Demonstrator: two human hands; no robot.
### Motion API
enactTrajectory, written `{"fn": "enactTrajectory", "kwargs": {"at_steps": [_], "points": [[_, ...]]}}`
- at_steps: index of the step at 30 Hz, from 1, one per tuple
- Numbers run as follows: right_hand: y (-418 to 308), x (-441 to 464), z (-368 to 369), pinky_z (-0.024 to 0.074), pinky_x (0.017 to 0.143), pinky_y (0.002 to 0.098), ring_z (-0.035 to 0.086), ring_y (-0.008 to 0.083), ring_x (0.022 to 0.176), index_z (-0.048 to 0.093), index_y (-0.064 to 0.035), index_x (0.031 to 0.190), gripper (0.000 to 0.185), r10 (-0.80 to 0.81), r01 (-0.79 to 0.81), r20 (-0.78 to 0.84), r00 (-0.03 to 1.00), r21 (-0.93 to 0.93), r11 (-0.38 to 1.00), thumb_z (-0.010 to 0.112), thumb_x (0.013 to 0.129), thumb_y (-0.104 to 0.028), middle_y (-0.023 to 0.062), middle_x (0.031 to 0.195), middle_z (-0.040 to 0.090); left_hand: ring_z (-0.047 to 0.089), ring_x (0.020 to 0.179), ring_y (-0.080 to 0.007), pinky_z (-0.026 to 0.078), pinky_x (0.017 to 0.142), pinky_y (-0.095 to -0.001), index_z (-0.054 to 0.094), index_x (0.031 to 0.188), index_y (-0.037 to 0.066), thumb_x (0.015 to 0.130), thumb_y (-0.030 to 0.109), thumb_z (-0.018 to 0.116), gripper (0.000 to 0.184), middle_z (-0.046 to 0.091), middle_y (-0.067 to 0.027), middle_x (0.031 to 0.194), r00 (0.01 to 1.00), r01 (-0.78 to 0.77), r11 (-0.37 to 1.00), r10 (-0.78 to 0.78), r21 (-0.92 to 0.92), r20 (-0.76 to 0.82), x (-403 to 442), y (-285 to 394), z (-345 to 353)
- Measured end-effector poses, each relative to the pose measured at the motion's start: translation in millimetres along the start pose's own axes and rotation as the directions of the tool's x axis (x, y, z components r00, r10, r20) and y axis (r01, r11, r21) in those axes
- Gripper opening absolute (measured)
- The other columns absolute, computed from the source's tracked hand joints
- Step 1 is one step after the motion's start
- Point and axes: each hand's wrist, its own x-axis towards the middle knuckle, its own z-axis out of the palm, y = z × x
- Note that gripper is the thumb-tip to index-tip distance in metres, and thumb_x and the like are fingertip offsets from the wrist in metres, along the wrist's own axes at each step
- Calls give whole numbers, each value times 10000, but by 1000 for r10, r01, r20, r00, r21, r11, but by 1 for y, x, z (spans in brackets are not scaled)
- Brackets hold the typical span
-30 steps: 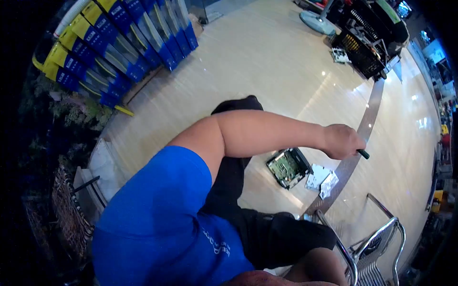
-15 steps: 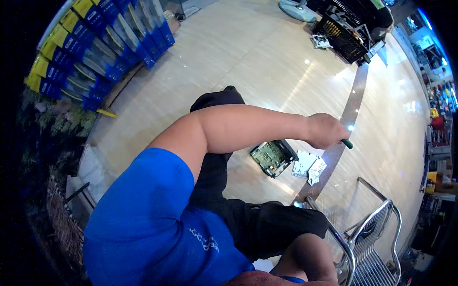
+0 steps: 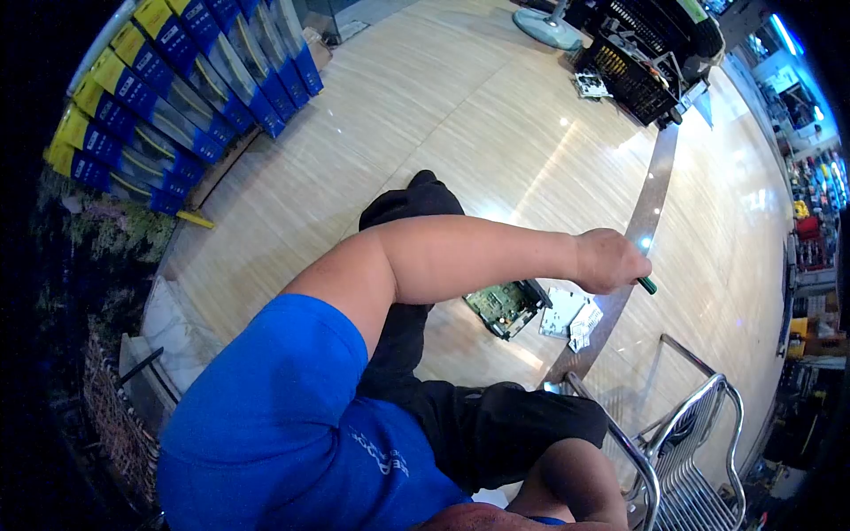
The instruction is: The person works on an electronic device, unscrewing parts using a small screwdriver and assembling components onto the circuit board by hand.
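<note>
My left arm reaches across the view, and my left hand (image 3: 613, 261) is closed around a slim green handle (image 3: 648, 285). Only the green end sticks out of the fist; the rest is hidden, so its kind does not show. Below the forearm, on the floor, lies an opened device with a green circuit board (image 3: 505, 307) in a dark frame, partly covered by the arm. Beside it are a pale flat plate (image 3: 558, 311) and a smaller white labelled piece (image 3: 583, 324). My right arm is bent at the lower right, with its hand out of sight.
A metal chair (image 3: 695, 451) stands at the lower right, near my knee. Blue and yellow packages (image 3: 177, 97) hang on a rack at upper left. Farther off are a black crate (image 3: 629, 80) of parts and a round fan base (image 3: 547, 29).
The arm, hand and green handle sit slightly lower in the view. My grip looks the same, and the floor items stay in place apart from a small shift of the camera.
</note>
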Motion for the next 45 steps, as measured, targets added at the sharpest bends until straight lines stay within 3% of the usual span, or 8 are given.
{"fn": "enactTrajectory", "kwargs": {"at_steps": [22, 28, 37, 38, 39, 40, 43, 45], "points": [[10, -4, -15, 371, 935, 490, 446, 239, 1147, 535, -109, 1187, 314, 51, -51, 17, 999, -21, 998, 400, 906, -79, 56, 1228, 490, 650, 768, -374, 506, 668, -477, 583, 874, 60, 850, 187, 576, 129, 650, -166, 796, 994, -62, 998, 64, 25, -89, -2, -3, 8], [11, -1, -20, 372, 899, 477, 447, 242, 1100, 535, -105, 1138, 277, 57, -55, 50, 997, -25, 998, 427, 886, -69, 63, 1181, 491, 653, 863, -364, 516, 741, -457, 610, 938, 36, 895, 222, 560, 198, 659, -187, 901, 998, 14, 1000, -15, 6, 55, -3, 5, -4], [31, 20, -65, 374, 844, 458, 450, 246, 1028, 536, -100, 1065, 224, 179, -159, 433, 883, -81, 984, 469, 856, -53, 73, 1110, 492, 649, 863, -362, 511, 745, -464, 596, 940, 50, 859, 171, 576, 147, 660, -168, 907, 998, -56, 998, 57, -23, 31, -2, 2, -7], [27, 11, -42, 357, 671, 419, 449, 227, 771, 520, -90, 834, 147, 330, -327, -13, 944, -184, 927, 541, 763, 38, 70, 858, 498, 643, 825, -363, 504, 716, -464, 589, 931, 59, 871, 192, 580, 146, 650, -160, 860, 999, -44, 998, 44, -39, -5, -3, 1, -6], [27, 0, -29, 341, 497, 380, 449, 209, 515, 503, -79, 603, 244, 369, -502, -465, 805, -201, 841, 612, 670, 128, 67, 606, 503, 636, 788, -364, 497, 687, -464, 582, 921, 69, 882, 214, 584, 150, 641, -152, 813, 999, -31, 998, 29, -56, -41, -4, 2, -7], [29, -13, -26, 341, 497, 380, 449, 209, 515, 503, -79, 603, 244, 369, -508, -466, 804, -218, 833, 612, 670, 128, 67, 606, 503, 636, 788, -364, 497, 687, -464, 582, 921, 69, 882, 214, 584, 150, 641, -152, 813, 998, -49, 997, 47, -60, -38, -4, 2, -9], [39, -45, -29, 463, 560, 327, 571, 236, 591, 567, -41, 591, 220, 225, -863, -834, 505, -486, 136, 664, 731, -181, 97, 627, 581, 632, 801, -374, 491, 695, -471, 592, 945, 94, 888, 241, 585, 158, 639, -162, 808, 999, -27, 996, 25, -86, -29, -6, 6, -18], [33, -64, -57, 489, 664, 354, 600, 281, 722, 632, -4, 817, 130, 461, -817, -805, 373, -520, -247, 710, 719, -41, 128, 791, 617, 636, 832, -367, 494, 718, -470, 596, 971, 103, 888, 234, 585, 155, 649, -157, 844, 1000, -8, 996, 8, -88, -5, -6, 7, -23]]}}
